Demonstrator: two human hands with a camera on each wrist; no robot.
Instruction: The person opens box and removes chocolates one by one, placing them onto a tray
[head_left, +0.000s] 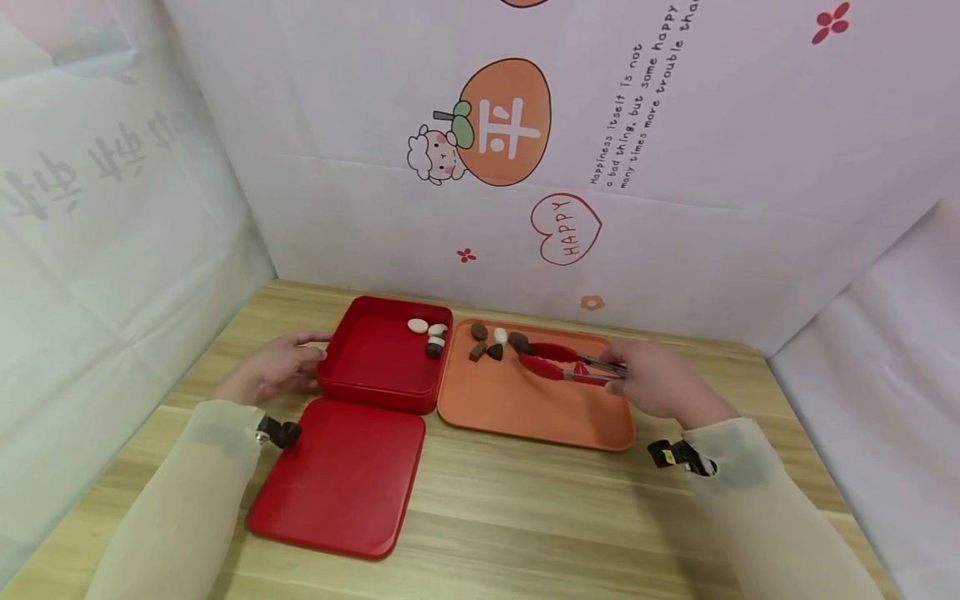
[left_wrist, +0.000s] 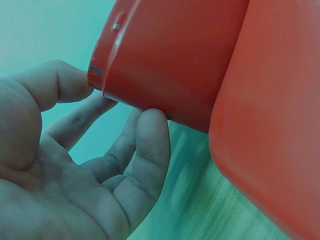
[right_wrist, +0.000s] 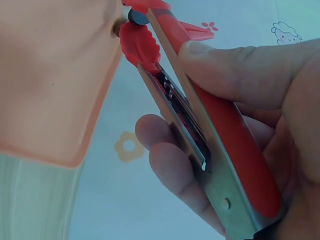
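Note:
My right hand [head_left: 654, 377] grips a pair of red-and-metal tongs [right_wrist: 220, 130] by the handles, above the orange tray [head_left: 517, 408]. At the tongs' tips is a dark piece [head_left: 519, 341]; whether they clamp it I cannot tell. Beside it on the tray lie a white piece [head_left: 500, 335] and several brown, chocolate-like pieces [head_left: 477, 352]. Over on the left, my left hand [head_left: 281, 367] touches the outer side of the red box [head_left: 367, 354] with its thumb and fingertips. White oval pieces [head_left: 417, 326] and a dark-and-white piece [head_left: 436, 343] sit inside the box, toward its right.
A flat red lid [head_left: 337, 483] lies in front of the box, close to its front edge. Box and tray stand side by side on the wood-grain table [head_left: 517, 517]. Behind them rises a white printed sheet [head_left: 360, 208], with more sheeting at both sides.

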